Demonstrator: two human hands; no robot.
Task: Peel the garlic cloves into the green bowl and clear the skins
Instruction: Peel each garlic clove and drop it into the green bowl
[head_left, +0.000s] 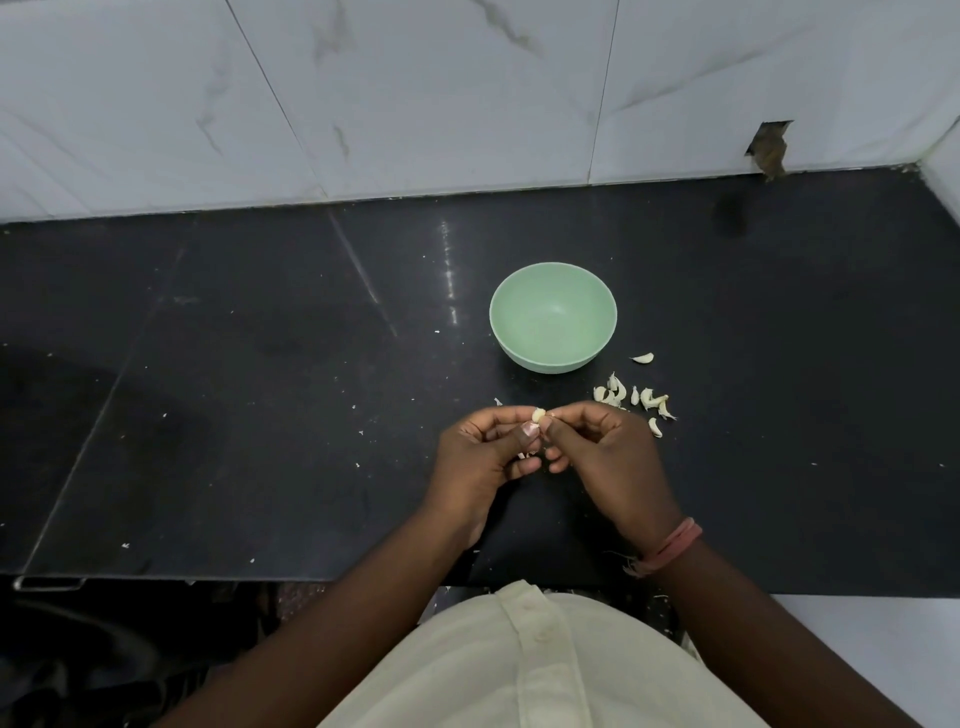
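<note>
Pale garlic clove pinched between left hand and right hand; green bowl beyond, loose cloves right on black desk.

Both bare forearms are extended from the lower frame toward its centre. The left hand and right hand are brought together, fingers curled, fingertips pinched in a shared grip.

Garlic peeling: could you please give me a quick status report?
Left hand and right hand both pinching one clove. Bowl empty. Unpeeled cloves waiting right of bowl. Nothing in the way.
</note>
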